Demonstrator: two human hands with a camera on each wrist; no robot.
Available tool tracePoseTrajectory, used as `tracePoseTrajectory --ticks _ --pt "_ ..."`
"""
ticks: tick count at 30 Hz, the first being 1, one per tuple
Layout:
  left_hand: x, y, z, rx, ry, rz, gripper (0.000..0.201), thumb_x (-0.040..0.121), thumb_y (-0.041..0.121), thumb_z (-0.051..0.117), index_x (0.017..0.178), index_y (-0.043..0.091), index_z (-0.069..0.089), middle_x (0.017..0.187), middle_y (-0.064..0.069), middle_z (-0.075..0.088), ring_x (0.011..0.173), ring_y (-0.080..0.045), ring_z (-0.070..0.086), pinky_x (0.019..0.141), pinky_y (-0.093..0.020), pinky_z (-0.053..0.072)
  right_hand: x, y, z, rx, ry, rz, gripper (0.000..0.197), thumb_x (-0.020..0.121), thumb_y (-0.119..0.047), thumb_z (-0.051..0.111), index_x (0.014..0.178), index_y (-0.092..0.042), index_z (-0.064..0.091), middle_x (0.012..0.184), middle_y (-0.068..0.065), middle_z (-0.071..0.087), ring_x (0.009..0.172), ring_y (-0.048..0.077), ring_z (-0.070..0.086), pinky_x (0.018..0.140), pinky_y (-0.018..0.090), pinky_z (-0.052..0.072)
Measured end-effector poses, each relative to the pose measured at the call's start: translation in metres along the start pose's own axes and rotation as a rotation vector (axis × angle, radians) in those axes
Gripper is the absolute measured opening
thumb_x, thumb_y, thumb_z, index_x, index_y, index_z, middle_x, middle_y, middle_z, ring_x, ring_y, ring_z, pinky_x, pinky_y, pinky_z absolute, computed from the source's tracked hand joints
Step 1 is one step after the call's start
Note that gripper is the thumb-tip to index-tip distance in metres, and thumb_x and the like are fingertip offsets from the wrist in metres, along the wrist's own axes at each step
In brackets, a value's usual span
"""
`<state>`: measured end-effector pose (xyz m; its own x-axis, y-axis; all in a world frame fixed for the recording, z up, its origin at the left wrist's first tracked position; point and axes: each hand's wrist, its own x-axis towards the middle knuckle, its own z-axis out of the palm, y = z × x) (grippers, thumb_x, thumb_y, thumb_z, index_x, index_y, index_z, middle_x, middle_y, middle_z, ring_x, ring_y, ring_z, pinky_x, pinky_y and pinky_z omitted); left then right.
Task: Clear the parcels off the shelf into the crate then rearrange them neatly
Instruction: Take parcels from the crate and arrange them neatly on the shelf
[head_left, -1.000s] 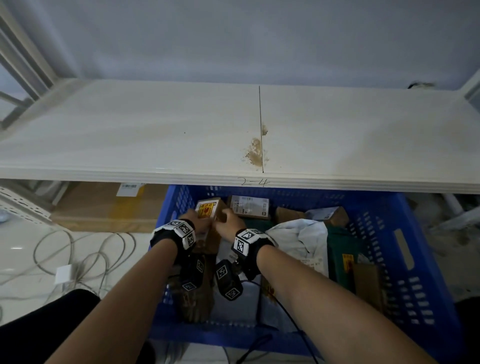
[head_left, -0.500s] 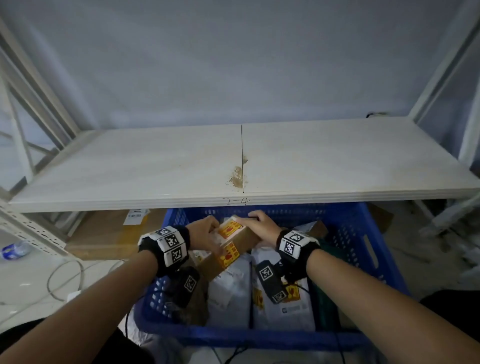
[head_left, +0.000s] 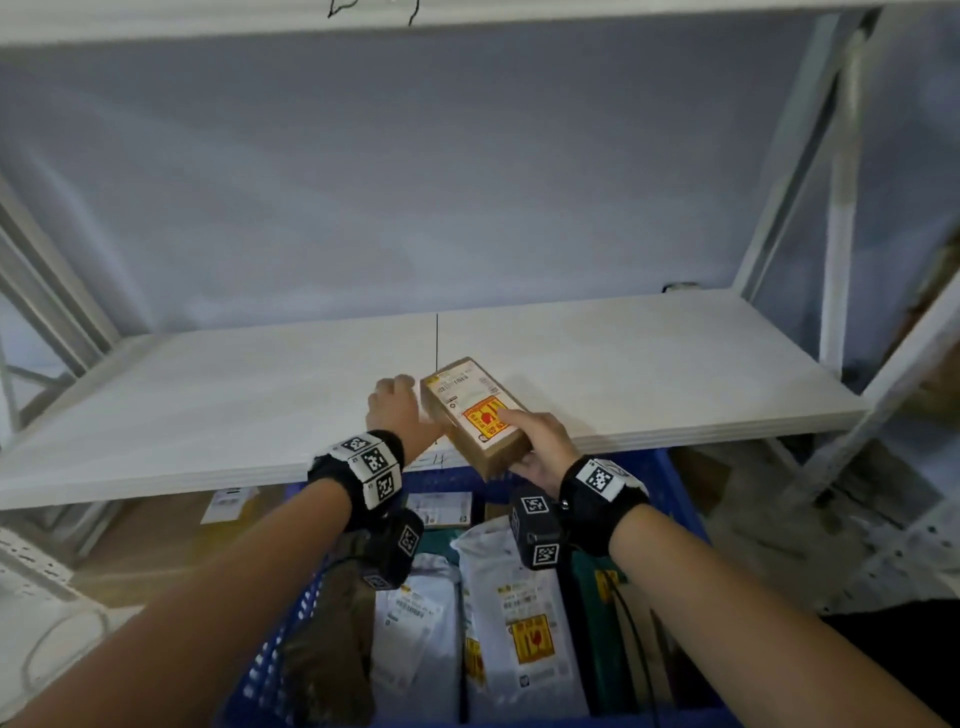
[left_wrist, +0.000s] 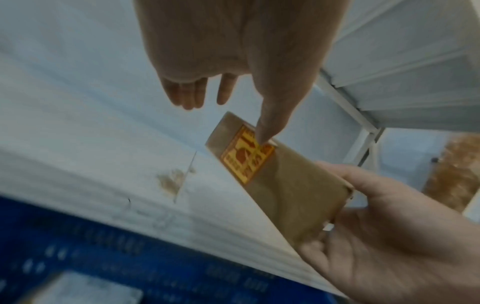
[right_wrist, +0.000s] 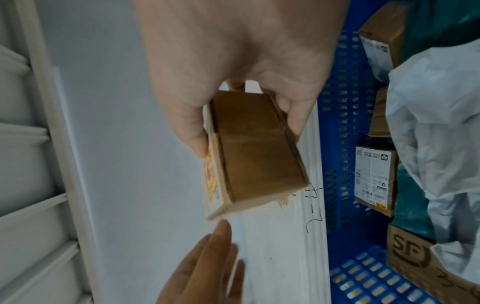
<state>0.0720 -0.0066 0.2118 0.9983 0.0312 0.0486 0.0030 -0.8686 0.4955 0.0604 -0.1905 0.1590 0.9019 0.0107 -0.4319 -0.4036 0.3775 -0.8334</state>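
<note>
A small brown cardboard box (head_left: 475, 410) with a white label and a yellow-red sticker hangs tilted over the front edge of the white shelf (head_left: 208, 405). My right hand (head_left: 540, 441) grips its near end, thumb on top and fingers underneath (right_wrist: 244, 131). My left hand (head_left: 397, 410) is at the box's left side with straight fingers. In the left wrist view, only that hand's thumb tip (left_wrist: 265, 135) touches the sticker on the box (left_wrist: 280, 181). Below stands the blue crate (head_left: 670, 483), holding several parcels, among them a white mailer (head_left: 514, 613).
The shelf board carries nothing else. Another board (head_left: 467, 15) runs overhead, and white rack posts (head_left: 841, 208) stand at the right. A flat cardboard box (head_left: 156, 545) lies under the shelf at left. Cables (head_left: 62, 639) trail on the floor.
The brown box has come up out of the crate to the shelf's front edge. My left hand has loosened from gripping it to touching it with straight fingers. The head view has tilted upward.
</note>
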Motion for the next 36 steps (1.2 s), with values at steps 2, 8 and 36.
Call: tracePoseTrajectory --ticks 2,8,36 --pt "-0.002 0.008 0.019 -0.188 -0.1 -0.056 0.06 0.086 0.034 0.062 0.133 0.003 0.041 0.136 -0.016 0.045 0.121 -0.03 0.049 0.1 -0.037 0.043 0.004 -0.001 -0.005 0.083 0.043 -0.05 0.083 0.061 -0.029 0.088 0.129 -0.004 0.048 0.114 0.018 0.068 0.1 0.03 0.069 0.07 0.041 0.059" --pt "0.005 0.051 0.072 -0.54 -0.284 -0.046 0.04 0.094 0.028 0.051 0.13 0.011 0.05 0.134 -0.008 0.054 0.119 -0.023 0.052 0.1 -0.03 0.04 0.014 -0.016 -0.034 -0.148 0.258 -0.191 0.051 0.077 -0.033 0.078 0.111 -0.01 0.048 0.107 0.009 0.064 0.091 0.021 0.065 0.078 0.037 0.056" --pt "0.122 0.139 0.201 -0.56 -0.326 -0.014 0.033 0.082 0.02 0.069 0.112 0.012 0.058 0.116 -0.009 0.065 0.094 -0.027 0.068 0.087 -0.043 0.055 0.111 -0.116 -0.164 -1.274 0.213 -0.266 0.041 0.084 -0.035 0.066 0.122 -0.024 0.053 0.122 0.002 0.062 0.1 0.021 0.061 0.076 0.025 0.044"
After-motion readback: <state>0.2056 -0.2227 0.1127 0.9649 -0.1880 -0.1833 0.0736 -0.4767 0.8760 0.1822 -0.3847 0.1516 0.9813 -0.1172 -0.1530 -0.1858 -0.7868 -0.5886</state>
